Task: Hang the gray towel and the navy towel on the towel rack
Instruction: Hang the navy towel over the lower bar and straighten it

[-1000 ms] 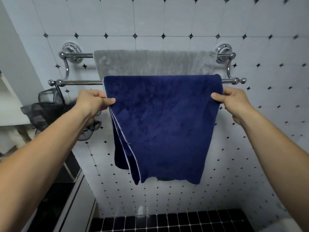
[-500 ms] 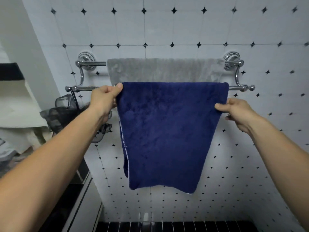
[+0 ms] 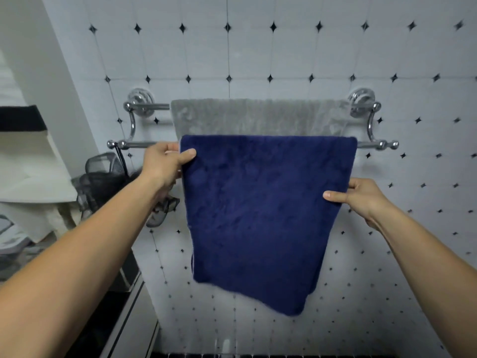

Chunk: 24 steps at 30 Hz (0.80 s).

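The navy towel (image 3: pixel 258 215) is draped over the front, lower bar of the towel rack (image 3: pixel 136 144), and its doubled length hangs down in front of the tiled wall (image 3: pixel 284 47). Its top fold lies flat along the bar, while its bottom edge slants, lower at the right corner than at the left. The gray towel (image 3: pixel 258 117) is hung over the back, upper bar, directly behind and above the navy one, so that only a band of it is seen above the navy fold.

The navy towel's left edge is gripped just below the bar by the left hand (image 3: pixel 165 164): the thumb is laid on the front of the cloth and the fingers (image 3: pixel 169 147) are curled behind it. The right edge is pinched farther down by the right hand (image 3: pixel 361 197), with the thumb pressed on the front and the fingers tucked behind the cloth. Both arms are stretched forward from the bottom corners of the view.

A dark mesh bag (image 3: pixel 103 174) is hung from the left end of the front bar, just beside the left wrist. A white shelf (image 3: pixel 28 161) is seen at the far left. Black floor tiles (image 3: pixel 258 355) are visible at the bottom edge.
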Tool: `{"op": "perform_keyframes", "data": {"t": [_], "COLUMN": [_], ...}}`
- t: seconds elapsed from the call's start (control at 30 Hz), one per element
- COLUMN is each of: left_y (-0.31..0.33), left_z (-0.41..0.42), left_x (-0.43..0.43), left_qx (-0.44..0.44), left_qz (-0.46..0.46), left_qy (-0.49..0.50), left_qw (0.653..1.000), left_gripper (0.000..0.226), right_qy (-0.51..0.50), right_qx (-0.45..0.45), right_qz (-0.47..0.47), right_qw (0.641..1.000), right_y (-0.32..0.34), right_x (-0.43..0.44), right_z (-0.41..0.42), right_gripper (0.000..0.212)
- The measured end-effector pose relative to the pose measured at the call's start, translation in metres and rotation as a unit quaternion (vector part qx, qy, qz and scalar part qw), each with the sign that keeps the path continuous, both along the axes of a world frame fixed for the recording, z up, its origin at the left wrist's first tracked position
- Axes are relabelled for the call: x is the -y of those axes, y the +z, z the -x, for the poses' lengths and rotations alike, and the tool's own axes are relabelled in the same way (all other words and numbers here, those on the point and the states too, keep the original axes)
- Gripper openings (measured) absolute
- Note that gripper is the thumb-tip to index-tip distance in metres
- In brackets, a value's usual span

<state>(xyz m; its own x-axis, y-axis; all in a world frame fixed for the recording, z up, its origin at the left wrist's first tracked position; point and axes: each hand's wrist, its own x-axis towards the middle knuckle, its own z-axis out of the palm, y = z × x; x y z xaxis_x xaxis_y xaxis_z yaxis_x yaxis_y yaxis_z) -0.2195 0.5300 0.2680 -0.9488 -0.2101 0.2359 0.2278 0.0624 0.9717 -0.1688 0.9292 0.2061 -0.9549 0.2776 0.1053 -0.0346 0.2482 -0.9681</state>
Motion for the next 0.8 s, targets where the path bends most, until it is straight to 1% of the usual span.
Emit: {"op": "perform_keyframes", "data": {"t": [0.07,0.1,0.17,0.2,0.3,0.37,0.5,0.57,0.63,0.73,0.8], "left_y": [0.002,0.002,0.003,0.004,0.006,0.005,-0.001,-0.004,-0.008,-0.014,-0.017], "left_z": [0.002,0.003,0.004,0.004,0.006,0.006,0.008,0.010,0.012,0.015,0.015], "left_x": [0.004,0.004,0.001,-0.001,-0.005,-0.003,-0.005,-0.004,-0.002,0.001,0.001], "left_qx": [0.006,0.014,0.029,0.034,0.040,0.041,0.042,0.042,0.040,0.036,0.038], "left_qz": [-0.067,-0.087,-0.097,-0.100,-0.119,-0.131,-0.111,-0.093,-0.077,-0.054,-0.045], "left_qy": [-0.046,-0.061,-0.047,-0.032,-0.005,-0.004,-0.003,0.008,0.012,0.009,0.007], "left_qw": [0.997,0.994,0.994,0.994,0.992,0.991,0.993,0.995,0.996,0.998,0.998], "left_gripper": [0.018,0.016,0.004,0.003,0.008,0.010,0.011,0.012,0.019,0.019,0.024], "right_qy": [-0.024,-0.056,-0.110,-0.120,-0.141,-0.155,-0.163,-0.161,-0.156,-0.161,-0.164], "right_qx": [-0.043,-0.066,-0.087,-0.087,-0.085,-0.088,-0.077,-0.070,-0.072,-0.087,-0.094], "right_qz": [0.014,0.022,0.034,0.035,0.031,0.018,-0.031,-0.034,-0.039,-0.049,-0.049], "right_qw": [0.999,0.996,0.989,0.988,0.986,0.984,0.983,0.984,0.984,0.982,0.981], "right_y": [0.017,0.027,0.044,0.050,0.059,0.063,0.065,0.063,0.063,0.069,0.071], "right_x": [0.000,-0.001,-0.002,-0.003,-0.011,-0.019,-0.020,-0.020,-0.022,-0.019,-0.017], "right_z": [0.006,0.010,0.019,0.021,0.025,0.024,0.022,0.020,0.018,0.019,0.019], "right_gripper": [0.027,0.031,0.042,0.039,0.029,0.029,0.037,0.034,0.034,0.026,0.024]}}
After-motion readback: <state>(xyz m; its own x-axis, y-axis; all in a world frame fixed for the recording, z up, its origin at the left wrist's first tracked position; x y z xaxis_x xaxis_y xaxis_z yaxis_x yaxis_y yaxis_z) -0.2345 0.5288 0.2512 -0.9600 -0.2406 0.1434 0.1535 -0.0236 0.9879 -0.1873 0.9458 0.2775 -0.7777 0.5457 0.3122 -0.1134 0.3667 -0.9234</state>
